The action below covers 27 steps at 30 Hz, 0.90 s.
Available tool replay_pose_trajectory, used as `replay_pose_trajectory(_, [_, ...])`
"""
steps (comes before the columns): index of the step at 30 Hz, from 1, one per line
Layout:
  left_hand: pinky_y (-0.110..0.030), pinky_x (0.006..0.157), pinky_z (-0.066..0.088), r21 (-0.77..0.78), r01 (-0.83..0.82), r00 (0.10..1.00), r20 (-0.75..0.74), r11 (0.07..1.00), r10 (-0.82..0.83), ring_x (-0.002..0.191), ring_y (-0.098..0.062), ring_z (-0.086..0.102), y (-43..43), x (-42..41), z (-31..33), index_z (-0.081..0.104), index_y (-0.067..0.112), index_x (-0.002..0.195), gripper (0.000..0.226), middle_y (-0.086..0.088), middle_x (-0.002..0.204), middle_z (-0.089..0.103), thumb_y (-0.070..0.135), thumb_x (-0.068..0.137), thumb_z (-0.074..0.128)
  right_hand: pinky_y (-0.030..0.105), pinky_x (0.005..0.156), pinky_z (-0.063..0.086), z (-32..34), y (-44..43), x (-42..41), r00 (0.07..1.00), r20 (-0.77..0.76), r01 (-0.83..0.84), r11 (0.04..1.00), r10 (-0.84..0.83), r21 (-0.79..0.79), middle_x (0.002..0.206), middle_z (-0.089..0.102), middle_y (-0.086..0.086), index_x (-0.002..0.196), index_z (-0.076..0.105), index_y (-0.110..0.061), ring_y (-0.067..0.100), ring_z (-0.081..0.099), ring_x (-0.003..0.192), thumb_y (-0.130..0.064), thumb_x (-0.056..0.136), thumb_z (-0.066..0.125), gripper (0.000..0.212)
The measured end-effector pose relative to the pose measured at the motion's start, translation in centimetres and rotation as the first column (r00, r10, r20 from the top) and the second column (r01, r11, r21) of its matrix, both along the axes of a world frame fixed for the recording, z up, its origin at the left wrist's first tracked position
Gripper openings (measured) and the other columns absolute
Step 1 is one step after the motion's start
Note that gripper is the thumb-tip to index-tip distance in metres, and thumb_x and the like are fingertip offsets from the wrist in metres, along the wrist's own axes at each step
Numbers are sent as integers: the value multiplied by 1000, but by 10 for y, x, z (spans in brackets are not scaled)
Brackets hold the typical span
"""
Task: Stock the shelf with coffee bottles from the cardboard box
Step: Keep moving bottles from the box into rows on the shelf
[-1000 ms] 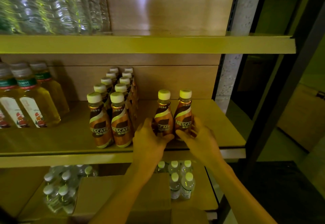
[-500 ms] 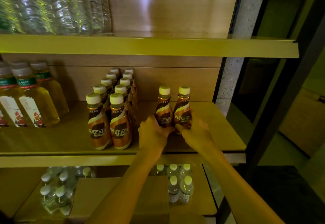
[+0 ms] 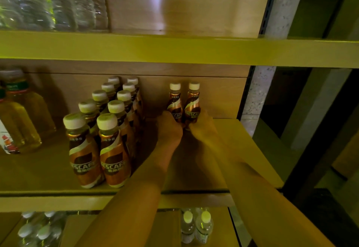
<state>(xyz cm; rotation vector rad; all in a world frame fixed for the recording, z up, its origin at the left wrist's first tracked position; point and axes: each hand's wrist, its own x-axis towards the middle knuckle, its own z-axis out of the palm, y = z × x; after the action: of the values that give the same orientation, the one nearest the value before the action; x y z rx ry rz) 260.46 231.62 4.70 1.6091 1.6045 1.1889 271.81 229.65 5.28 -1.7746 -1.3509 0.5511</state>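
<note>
A smooth tan wooden shelf [image 3: 242, 149] carries a double row of glossy brown-and-gold plastic coffee bottles with cream caps [image 3: 114, 155] at left. Far back to their right, the left hand [image 3: 169, 128] and right hand [image 3: 202, 126] each wrap one upright twin bottle [image 3: 174, 101] low down. Pushing low and evenly should avoid tipping.
</note>
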Motion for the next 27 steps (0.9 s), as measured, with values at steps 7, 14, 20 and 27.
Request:
replay_pose_trajectory(7, [-48,97,53,-21,-47,999,-8,999,47,120,-35,58,42,11,-3,60,6,126,57,-15,127,61,18,76,84,38,86,51,-2,39,8,998,45,52,998,-51,-22,131,59,16,141,40,-5,35,58,120,-10,86,68,62])
replay_pose_trajectory(14, [-45,96,53,-37,-38,997,-63,999,36,120,-35,58,46,10,0,59,6,128,58,-15,129,60,22,77,84,38,92,50,-3,40,9,995,85,52,999,-51,-13,136,55,17,143,35,-5,34,55,123,-7,85,68,67])
replay_pose_trajectory(20, [-37,84,54,-14,3,985,-171,1000,-5,114,-34,62,21,4,8,60,5,125,53,-14,121,65,27,80,78,43,86,54,1,26,15,976,214,43,998,-33,-41,127,57,15,137,43,-9,35,59,112,-29,90,62,55])
replay_pose_trajectory(27, [-32,70,48,92,102,903,-427,991,-53,100,-31,67,-60,-11,25,63,13,109,30,-9,107,69,37,92,61,42,92,46,7,-61,18,753,657,-45,999,38,-7,118,65,5,117,63,-24,31,59,113,-46,98,36,40])
